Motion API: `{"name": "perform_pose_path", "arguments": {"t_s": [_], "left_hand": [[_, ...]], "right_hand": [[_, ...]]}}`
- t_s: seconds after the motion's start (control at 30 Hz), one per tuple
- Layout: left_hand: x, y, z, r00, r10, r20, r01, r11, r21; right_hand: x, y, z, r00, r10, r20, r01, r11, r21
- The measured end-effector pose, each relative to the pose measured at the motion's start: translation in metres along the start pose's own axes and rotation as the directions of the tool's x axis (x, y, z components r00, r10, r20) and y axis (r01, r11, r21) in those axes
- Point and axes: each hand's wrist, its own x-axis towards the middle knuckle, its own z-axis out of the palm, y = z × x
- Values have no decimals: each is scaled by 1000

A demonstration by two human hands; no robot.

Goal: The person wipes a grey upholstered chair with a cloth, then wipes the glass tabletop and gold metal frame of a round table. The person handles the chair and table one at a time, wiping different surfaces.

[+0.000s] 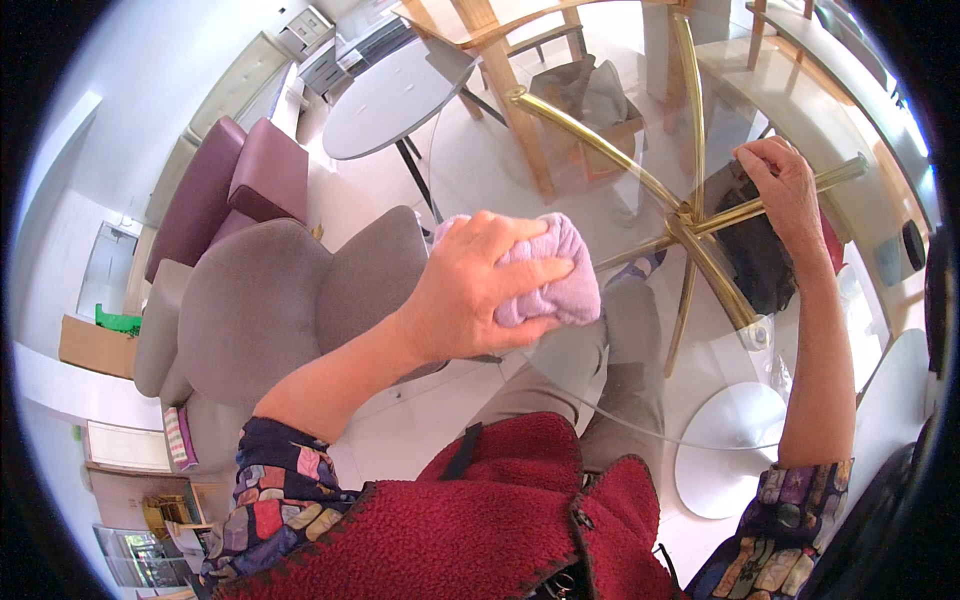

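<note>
My left hand [480,277] grips a folded lilac cloth [551,274], its fingers spread over the top. The cloth is over the near left part of a round clear glass tabletop [517,176]; whether it presses on the glass I cannot tell. Through the glass shows a gold metal base [682,217] with several splayed legs. My right hand [784,184] is above one gold leg, towards the right side of the glass. Its fingers are curled in with the thumb against them, and nothing shows in them.
Grey upholstered chairs [251,311] stand at left, with a purple leather seat [270,169] behind. A grey round table [390,97] is beyond the glass. Under the glass I see an opened cardboard box [622,142] and a black bag [757,255]. A white round base [727,457] stands at lower right.
</note>
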Motion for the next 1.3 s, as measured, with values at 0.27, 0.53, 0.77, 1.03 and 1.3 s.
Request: {"name": "perform_pose_path", "arguments": {"t_s": [0.27, 0.53, 0.77, 1.03, 1.3], "left_hand": [[-3, -72, -5, 973, -189, -133, 199, 977, 70], [55, -206, 36, 954, -241, -178, 252, 967, 41], [106, -315, 58, 925, -353, -140, 375, 906, 195], [142, -335, 64, 804, -544, -241, 593, 695, 406], [154, -207, 76, 899, -411, -153, 439, 839, 321]], "right_hand": [[-2, 0, 1, 1000, 3, 6, -3, 1000, -3], [-1, -5, -2, 997, -60, -54, 50, 986, -160], [4, -4, 14, 984, -76, -162, 68, 996, -54], [4, -18, 16, 993, -25, -112, 21, 999, -36], [5, -17, 15, 992, -31, -122, 22, 997, -81]]}}
